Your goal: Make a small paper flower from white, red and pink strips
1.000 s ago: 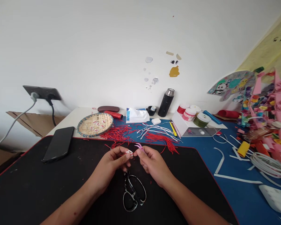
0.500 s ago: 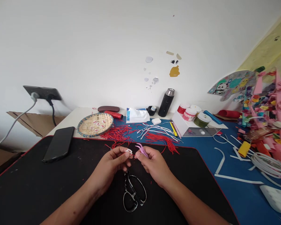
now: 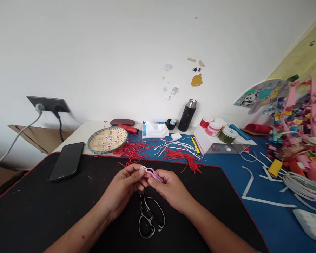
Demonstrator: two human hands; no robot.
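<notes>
Over the black mat [image 3: 68, 207], my left hand [image 3: 127, 181] pinches a small loop of white cord [image 3: 144, 169], with a bit of red cord beside it. My right hand [image 3: 172, 189] is closed on a pair of purple tweezers [image 3: 156, 175]. Their curved tips are at the white cord; whether they grip it, I cannot tell. Just below both hands lie black-handled scissors [image 3: 147, 226], their blades partly hidden under my left hand.
Behind the hands are red cords [image 3: 188, 161], white cords [image 3: 173, 146] and a shallow woven basket [image 3: 107, 151] with small red-and-white pieces. A phone [image 3: 67, 163] lies left. Lidded jars [image 3: 228, 135] and a black flask [image 3: 187, 117] stand at the back; paper strips [image 3: 268, 201] lie right.
My right hand has moved slightly left, bringing the tweezer tips from pointing up and apart down to the white cord. My left hand has hardly moved.
</notes>
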